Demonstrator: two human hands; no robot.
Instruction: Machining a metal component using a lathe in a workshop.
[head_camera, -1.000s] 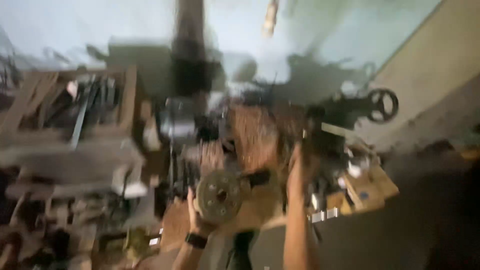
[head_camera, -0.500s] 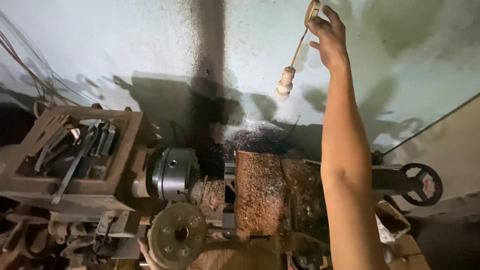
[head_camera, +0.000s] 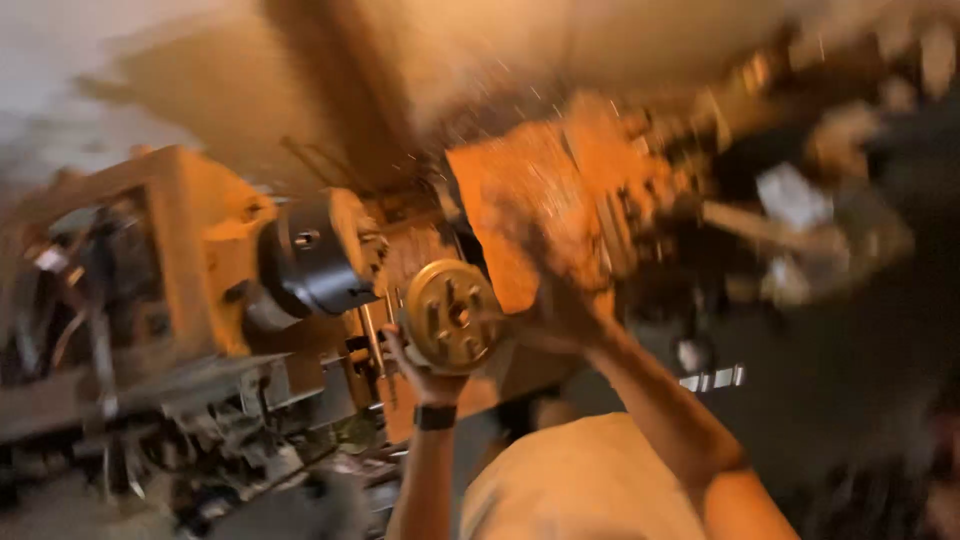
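The view is blurred and tilted. A round metal disc (head_camera: 452, 315) with several holes sits between my two hands in front of a lathe. My left hand (head_camera: 425, 372), with a dark band on its wrist, grips the disc from below. My right hand (head_camera: 565, 305) comes in from the right and rests against the disc's right edge; its fingers are smeared by motion. Behind the disc stands the lathe's dark chuck (head_camera: 315, 255), with the chip-covered carriage (head_camera: 530, 200) to its right.
A wooden crate (head_camera: 120, 260) of tools sits on the lathe's left end. More machine parts and levers (head_camera: 790, 210) lie blurred at the right. A pale wall (head_camera: 150, 80) rises behind. My light shirt (head_camera: 580, 480) fills the bottom.
My right arm came down from the hanging cord high on the wall to the disc. The camera swung and tilted, and warm light now falls on the scene.
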